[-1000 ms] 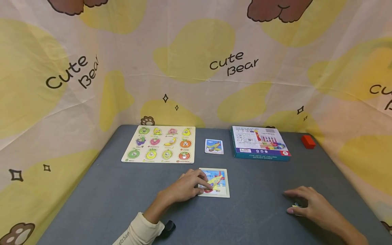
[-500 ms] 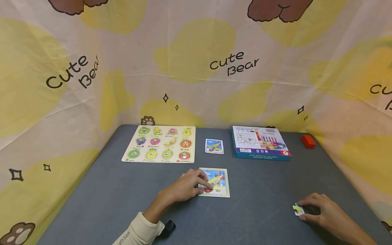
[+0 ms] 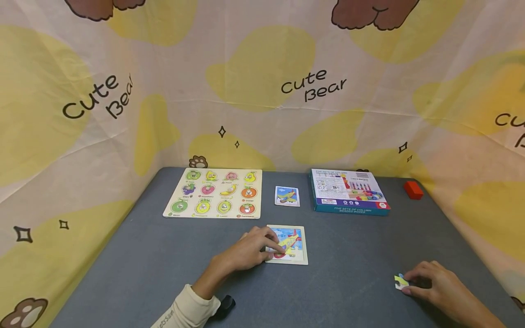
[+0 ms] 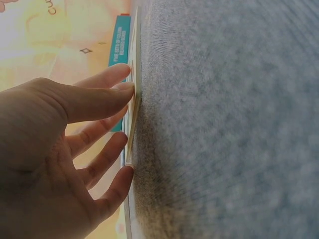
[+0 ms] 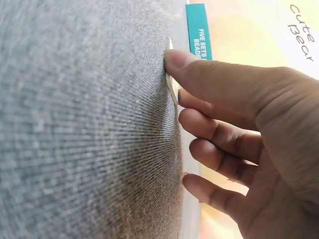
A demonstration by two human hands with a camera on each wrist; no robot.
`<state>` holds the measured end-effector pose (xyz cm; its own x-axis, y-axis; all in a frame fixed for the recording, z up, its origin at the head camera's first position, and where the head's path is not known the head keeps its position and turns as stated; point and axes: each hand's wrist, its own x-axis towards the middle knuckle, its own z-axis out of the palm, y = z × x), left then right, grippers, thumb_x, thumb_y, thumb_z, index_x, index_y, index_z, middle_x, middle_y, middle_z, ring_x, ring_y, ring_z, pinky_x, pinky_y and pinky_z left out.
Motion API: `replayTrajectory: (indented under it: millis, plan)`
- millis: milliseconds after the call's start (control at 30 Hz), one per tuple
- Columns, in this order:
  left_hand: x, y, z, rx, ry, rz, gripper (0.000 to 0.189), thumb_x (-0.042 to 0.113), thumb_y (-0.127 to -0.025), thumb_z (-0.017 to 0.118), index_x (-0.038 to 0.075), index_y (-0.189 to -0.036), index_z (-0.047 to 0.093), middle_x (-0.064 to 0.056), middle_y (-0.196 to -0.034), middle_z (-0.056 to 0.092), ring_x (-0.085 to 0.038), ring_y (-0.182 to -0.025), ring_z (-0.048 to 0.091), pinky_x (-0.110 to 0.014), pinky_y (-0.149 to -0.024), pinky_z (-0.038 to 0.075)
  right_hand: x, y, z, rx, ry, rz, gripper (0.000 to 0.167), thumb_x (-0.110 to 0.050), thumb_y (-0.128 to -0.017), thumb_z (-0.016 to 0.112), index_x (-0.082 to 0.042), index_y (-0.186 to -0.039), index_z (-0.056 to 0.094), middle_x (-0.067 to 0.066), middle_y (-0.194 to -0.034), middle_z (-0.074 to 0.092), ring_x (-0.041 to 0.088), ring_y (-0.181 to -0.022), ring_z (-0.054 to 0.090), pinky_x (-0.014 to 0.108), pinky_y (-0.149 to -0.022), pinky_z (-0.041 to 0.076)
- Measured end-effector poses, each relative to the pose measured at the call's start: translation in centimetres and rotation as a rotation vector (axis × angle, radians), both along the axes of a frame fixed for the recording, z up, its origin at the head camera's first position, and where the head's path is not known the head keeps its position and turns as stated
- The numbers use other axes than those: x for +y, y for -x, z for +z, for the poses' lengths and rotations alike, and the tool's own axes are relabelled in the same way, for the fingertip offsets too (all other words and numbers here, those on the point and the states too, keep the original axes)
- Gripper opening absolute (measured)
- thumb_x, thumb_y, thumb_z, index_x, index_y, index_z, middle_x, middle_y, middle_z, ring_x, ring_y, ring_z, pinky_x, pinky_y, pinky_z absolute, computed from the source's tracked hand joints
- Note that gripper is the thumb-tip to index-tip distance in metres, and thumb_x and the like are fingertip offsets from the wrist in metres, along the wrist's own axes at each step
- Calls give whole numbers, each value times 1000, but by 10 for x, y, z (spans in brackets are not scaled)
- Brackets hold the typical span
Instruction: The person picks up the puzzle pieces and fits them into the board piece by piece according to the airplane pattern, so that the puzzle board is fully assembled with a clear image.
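Observation:
My left hand [image 3: 252,248] rests on the left side of a small square jigsaw puzzle [image 3: 301,246] with a yellow plane picture in a pale wooden frame. In the left wrist view its thumb and fingertips lie against the frame [image 4: 137,74], seen edge-on. Part of the picture is hidden under the fingers. Toward the right of the table, my right hand [image 3: 440,287] pinches a puzzle piece [image 3: 400,282] of yellow, white and blue by its right side. The right wrist view shows the thumb on the thin piece [image 5: 172,89], tilted close over the table.
Behind the puzzle lies a small plane picture card [image 3: 287,196]. A fruit puzzle board [image 3: 213,214] is at back left, a flat teal box [image 3: 348,191] at back right, and a red block [image 3: 413,190] beyond it. A patterned curtain [image 3: 254,91] encloses the table.
My right hand has shifted slightly right and forward of the viewer's edge, from covering the puzzle piece to pinching its right side. The piece has turned slightly. My left hand stays put.

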<state>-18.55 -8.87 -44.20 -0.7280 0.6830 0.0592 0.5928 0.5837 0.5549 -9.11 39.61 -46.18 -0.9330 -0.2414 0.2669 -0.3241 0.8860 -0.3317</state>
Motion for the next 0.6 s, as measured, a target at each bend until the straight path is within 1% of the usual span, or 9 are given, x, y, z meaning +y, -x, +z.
replayTrajectory:
  millis: [100, 233, 333, 433, 467, 600]
  plan:
    - [0, 0, 0, -5, 0, 1, 24, 12, -100, 74, 24, -119, 83, -1, -129, 64, -22, -115, 51, -47, -93, 40, -2, -1, 1, -30, 1, -25, 27, -18, -69, 98, -25, -81, 75, -25, -79, 57, -6, -76, 44, 26, -63, 42]
    - [0, 0, 0, -1, -2, -2, 24, 12, -100, 74, 24, -118, 83, -1, -129, 64, -21, -114, 51, -46, -92, 40, -3, -2, 1, -31, 18, -32, 27, -17, -68, 98, -25, -80, 75, -24, -78, 57, -6, -75, 43, 25, -62, 41]
    - [0, 0, 0, -1, -1, -2, 24, 12, -99, 74, 24, -118, 83, 0, -128, 65, -21, -113, 51, -45, -91, 39, -2, -3, -3, 28, 45, -3, 30, -15, -64, 99, -25, -79, 74, -25, -78, 56, -5, -74, 44, 22, -62, 38]
    - [0, 0, 0, -7, -1, -2, 24, 12, -99, 75, 24, -118, 83, 0, -128, 65, -21, -114, 51, -44, -91, 38, -3, -4, -6, 61, 64, 9, 31, -15, -64, 100, -25, -79, 74, -26, -79, 55, -5, -75, 44, 19, -62, 37]
    - [0, 0, 0, -10, 0, -1, 24, 12, -99, 74, 23, -118, 83, 0, -128, 64, -21, -114, 51, -45, -92, 38, -3, -4, -7, 85, 72, 22, 33, -14, -63, 100, -26, -79, 74, -27, -79, 55, -5, -75, 45, 19, -62, 36]
    - [0, 0, 0, -12, 3, 1, 24, 12, -99, 74, 24, -119, 83, -1, -129, 64, -21, -114, 50, -45, -92, 39, -10, 0, -6, 125, 86, 49, 36, -13, -62, 100, -28, -81, 74, -27, -80, 55, -5, -77, 46, 17, -64, 37]
